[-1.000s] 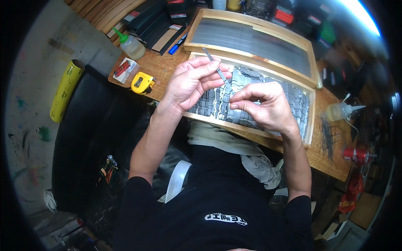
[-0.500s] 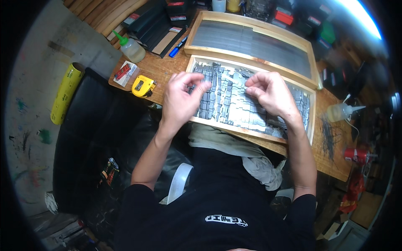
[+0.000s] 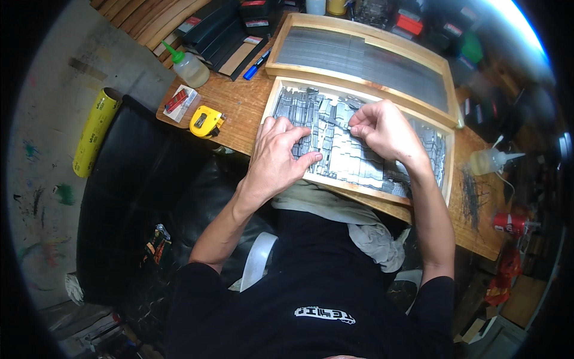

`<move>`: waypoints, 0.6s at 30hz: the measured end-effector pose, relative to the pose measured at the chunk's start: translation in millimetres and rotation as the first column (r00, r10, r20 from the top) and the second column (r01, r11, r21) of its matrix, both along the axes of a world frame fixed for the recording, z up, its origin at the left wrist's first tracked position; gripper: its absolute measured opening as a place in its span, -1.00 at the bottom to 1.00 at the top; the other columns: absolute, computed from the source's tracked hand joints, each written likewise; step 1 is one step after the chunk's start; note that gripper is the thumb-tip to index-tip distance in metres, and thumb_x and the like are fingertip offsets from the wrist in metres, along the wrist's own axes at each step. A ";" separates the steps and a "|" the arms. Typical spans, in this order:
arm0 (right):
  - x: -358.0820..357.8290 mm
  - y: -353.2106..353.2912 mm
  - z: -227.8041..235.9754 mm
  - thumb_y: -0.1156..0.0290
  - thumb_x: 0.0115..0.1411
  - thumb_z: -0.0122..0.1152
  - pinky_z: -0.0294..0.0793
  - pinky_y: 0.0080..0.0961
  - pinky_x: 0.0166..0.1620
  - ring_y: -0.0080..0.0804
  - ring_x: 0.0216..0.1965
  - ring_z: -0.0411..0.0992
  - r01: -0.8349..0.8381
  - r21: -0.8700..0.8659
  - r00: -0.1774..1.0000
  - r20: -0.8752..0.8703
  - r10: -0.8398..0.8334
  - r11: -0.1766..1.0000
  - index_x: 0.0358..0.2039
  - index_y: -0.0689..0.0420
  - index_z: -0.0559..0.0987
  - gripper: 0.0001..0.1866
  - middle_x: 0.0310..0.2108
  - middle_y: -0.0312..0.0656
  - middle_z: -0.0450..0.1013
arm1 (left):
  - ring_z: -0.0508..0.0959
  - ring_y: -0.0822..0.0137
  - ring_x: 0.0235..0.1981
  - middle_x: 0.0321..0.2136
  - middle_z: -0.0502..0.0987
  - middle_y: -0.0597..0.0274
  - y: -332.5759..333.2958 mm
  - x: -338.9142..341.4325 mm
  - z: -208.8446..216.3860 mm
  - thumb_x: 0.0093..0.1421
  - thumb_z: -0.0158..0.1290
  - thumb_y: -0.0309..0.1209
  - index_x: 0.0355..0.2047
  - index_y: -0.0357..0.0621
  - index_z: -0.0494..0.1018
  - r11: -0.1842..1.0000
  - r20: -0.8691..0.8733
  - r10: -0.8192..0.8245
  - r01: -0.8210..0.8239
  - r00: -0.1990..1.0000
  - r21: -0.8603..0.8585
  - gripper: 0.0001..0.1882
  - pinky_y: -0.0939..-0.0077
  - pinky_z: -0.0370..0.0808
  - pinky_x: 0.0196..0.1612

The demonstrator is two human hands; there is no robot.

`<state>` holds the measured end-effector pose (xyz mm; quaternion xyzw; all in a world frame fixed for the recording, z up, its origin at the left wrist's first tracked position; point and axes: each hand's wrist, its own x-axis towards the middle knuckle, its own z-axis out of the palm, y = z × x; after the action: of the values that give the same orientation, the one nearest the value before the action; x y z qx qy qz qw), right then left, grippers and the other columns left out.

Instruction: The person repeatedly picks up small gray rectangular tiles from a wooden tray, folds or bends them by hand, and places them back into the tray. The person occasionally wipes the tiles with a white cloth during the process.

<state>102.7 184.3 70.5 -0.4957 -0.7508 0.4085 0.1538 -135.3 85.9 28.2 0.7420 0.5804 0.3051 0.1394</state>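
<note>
Head view: right hand [image 3: 385,134] hides some gray pieces [image 3: 357,158].

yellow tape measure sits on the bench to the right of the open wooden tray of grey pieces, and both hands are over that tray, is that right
Not quite: the head view shows the yellow tape measure to the left of the open wooden tray, not the right. It does sit on the bench, and both the left hand and right hand are over the tray of grey pieces.
</note>
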 end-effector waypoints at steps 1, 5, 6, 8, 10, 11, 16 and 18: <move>0.2 1.1 -2.1 0.60 0.18 0.32 0.62 -0.45 -0.20 -0.46 -0.38 0.61 -0.003 -0.006 1.000 -0.014 0.003 1.000 -0.27 0.31 0.74 -0.87 -0.45 -0.10 0.66 | 0.44 0.17 -0.14 -0.30 0.51 0.11 -0.2 -0.1 1.0 0.04 0.47 -0.12 -0.03 -0.30 0.67 1.000 0.003 -0.001 0.001 1.000 -0.006 -0.41 0.25 0.41 0.03; 0.2 2.6 -4.2 0.61 0.17 0.32 0.61 -0.47 -0.19 -0.49 -0.38 0.60 -0.008 -0.009 1.000 -0.026 0.008 1.000 -0.28 0.32 0.73 -0.88 -0.45 -0.12 0.65 | 0.43 0.17 -0.14 -0.30 0.50 0.11 -0.4 0.7 1.0 0.04 0.47 -0.15 0.00 -0.30 0.67 1.000 0.014 -0.011 0.011 1.000 -0.011 -0.41 0.28 0.41 0.04; -1.9 4.0 -4.9 0.61 0.17 0.32 0.61 -0.48 -0.19 -0.50 -0.38 0.60 -0.016 -0.008 1.000 -0.020 0.015 1.000 -0.28 0.33 0.73 -0.88 -0.45 -0.12 0.65 | 0.43 0.17 -0.15 -0.30 0.50 0.11 -0.5 0.6 1.2 0.04 0.47 -0.16 0.00 -0.30 0.67 1.000 0.017 -0.012 0.012 1.000 -0.010 -0.41 0.28 0.41 0.04; -3.2 7.0 -6.7 0.61 0.17 0.32 0.61 -0.50 -0.20 -0.52 -0.38 0.59 -0.026 -0.009 0.999 -0.021 0.026 1.000 -0.28 0.32 0.73 -0.89 -0.45 -0.13 0.65 | 0.42 0.16 -0.15 -0.30 0.49 0.11 -1.2 0.3 1.8 0.04 0.46 -0.17 0.01 -0.29 0.67 1.000 0.024 -0.012 0.013 1.000 -0.007 -0.41 0.28 0.41 0.04; -2.7 9.8 -8.3 0.62 0.17 0.32 0.60 -0.51 -0.21 -0.54 -0.38 0.59 -0.032 -0.012 0.999 -0.036 0.032 0.999 -0.28 0.32 0.73 -0.89 -0.45 -0.14 0.65 | 0.42 0.17 -0.15 -0.30 0.49 0.12 -1.6 0.1 1.9 0.04 0.47 -0.17 0.01 -0.28 0.67 1.000 0.023 -0.012 0.012 1.000 -0.013 -0.41 0.28 0.41 0.04; -1.6 9.2 -6.8 0.62 0.17 0.32 0.60 -0.52 -0.21 -0.55 -0.38 0.59 -0.025 -0.025 0.999 -0.046 0.024 0.999 -0.28 0.32 0.73 -0.89 -0.46 -0.15 0.65 | 0.42 0.17 -0.15 -0.30 0.49 0.12 -1.7 -0.3 1.8 0.04 0.47 -0.17 0.01 -0.27 0.67 1.000 0.023 -0.011 0.011 1.000 -0.016 -0.42 0.28 0.41 0.03; 3.5 8.7 -3.7 0.63 0.19 0.32 0.60 -0.52 -0.22 -0.56 -0.37 0.59 -0.025 -0.050 0.998 -0.067 0.022 0.998 -0.28 0.30 0.74 -0.89 -0.47 -0.17 0.65 | 0.41 0.19 -0.17 -0.32 0.48 0.15 -2.0 -0.4 0.8 0.05 0.46 -0.18 0.00 -0.25 0.68 1.000 0.028 -0.025 0.025 0.999 0.000 -0.44 0.31 0.40 0.02; 2.3 7.4 -1.1 0.64 0.20 0.32 0.60 -0.53 -0.22 -0.56 -0.37 0.59 -0.020 -0.037 1.000 -0.024 0.019 0.999 -0.28 0.30 0.74 -0.89 -0.46 -0.17 0.65 | 0.41 0.19 -0.17 -0.32 0.48 0.16 -2.1 -0.1 0.2 0.05 0.46 -0.18 0.00 -0.25 0.69 1.000 0.026 -0.028 0.028 0.999 0.002 -0.45 0.32 0.40 0.02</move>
<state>105.0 191.7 69.4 -0.4866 -0.7459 0.4296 0.1493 -135.4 83.8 28.5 0.7461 0.5679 0.3133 0.1506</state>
